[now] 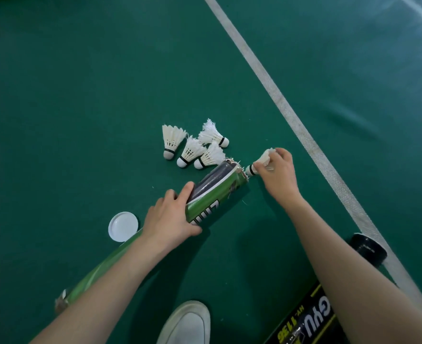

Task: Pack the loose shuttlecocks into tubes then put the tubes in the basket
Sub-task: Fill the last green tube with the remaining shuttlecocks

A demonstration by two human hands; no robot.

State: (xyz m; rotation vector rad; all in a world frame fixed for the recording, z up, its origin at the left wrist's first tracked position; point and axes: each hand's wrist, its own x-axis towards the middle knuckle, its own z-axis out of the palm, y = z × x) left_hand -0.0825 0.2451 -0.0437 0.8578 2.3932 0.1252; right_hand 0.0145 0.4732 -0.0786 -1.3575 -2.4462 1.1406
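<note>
The black tube (pixel 309 324) at lower right reads "GYU", upside down. The green tube (pixel 220 192) bears white letters, half hidden. The left hand (pixel 170 217) curls its fingers (pixel 189 188) round the green tube, near its torn mouth. The right hand (pixel 278 172) pinches a shuttlecock (pixel 260 162), cork just beside that mouth. Four loose shuttlecocks (pixel 192 150) lie on the floor just beyond.

Floor (pixel 81 95) layout
Four shuttlecocks (pixel 191 151) cluster at centre, just above the mouth of the tube (pixel 217 192); the lid (pixel 123 226) lies lower left of it; a second tube (pixel 304 319) lies lower right.
</note>
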